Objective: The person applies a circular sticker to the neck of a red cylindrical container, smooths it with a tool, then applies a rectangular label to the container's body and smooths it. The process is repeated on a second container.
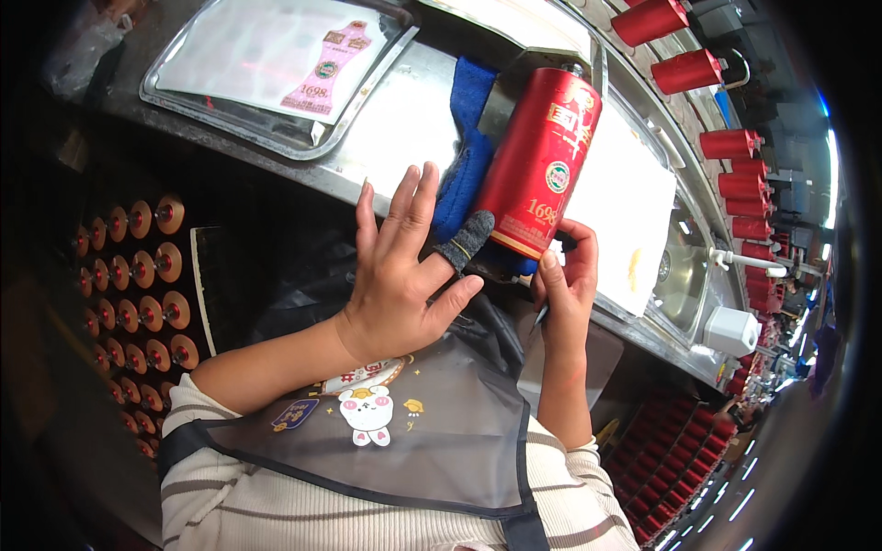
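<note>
A glossy red bottle [542,156] with gold lettering lies tilted on its side on a blue cloth [470,156], its neck pointing away from me. My left hand [400,257] is spread, and a grey knitted finger cover [467,241] on its index finger touches the bottle near the base. At the base's right corner, my right hand [567,285] has thumb and fingers pinched together. A thin, pointed grey tool [539,317] pokes out below those fingers; most of it is hidden by the hand.
At the far left, a metal tray [216,129] holds a white sheet with a pink printed decal [326,69]. Right of the bottle lie a white sheet [634,230], a sink [682,285] and a white plastic jug [732,331]. Several red bottles [689,71] line the far right.
</note>
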Available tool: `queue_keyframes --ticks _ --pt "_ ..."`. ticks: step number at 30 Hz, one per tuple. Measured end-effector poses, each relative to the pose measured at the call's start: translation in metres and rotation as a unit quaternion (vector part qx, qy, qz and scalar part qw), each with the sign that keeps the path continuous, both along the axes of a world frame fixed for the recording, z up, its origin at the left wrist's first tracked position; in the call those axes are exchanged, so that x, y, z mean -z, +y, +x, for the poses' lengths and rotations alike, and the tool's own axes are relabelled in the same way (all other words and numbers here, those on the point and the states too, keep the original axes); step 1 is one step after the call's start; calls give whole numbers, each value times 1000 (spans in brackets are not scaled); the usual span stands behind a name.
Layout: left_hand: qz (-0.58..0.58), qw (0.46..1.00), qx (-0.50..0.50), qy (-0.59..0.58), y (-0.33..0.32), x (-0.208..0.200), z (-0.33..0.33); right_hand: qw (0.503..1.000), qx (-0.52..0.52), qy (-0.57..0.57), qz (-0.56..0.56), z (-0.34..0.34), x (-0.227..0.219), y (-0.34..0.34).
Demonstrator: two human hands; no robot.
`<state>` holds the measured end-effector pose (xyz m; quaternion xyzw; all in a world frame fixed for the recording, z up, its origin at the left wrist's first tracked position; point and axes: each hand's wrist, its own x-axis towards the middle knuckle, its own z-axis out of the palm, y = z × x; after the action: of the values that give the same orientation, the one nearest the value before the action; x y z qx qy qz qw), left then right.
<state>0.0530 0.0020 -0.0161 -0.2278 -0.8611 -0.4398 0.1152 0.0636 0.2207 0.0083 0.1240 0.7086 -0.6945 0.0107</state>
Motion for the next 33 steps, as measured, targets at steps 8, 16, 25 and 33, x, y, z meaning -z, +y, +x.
queue_keyframes --ticks 8,16,25,33 --pt "-95 993 19 71 7 -24 -4 1000 -17 17 -16 -2 0 0" --pt "-147 976 53 152 32 -41 -14 998 -38 30 -42 -3 6 10" --pt "-150 974 70 154 42 -42 -49 984 -19 65 164 4 12 16" --pt "2 996 67 51 18 -7 -38 988 -95 -45 110 0 -9 37"
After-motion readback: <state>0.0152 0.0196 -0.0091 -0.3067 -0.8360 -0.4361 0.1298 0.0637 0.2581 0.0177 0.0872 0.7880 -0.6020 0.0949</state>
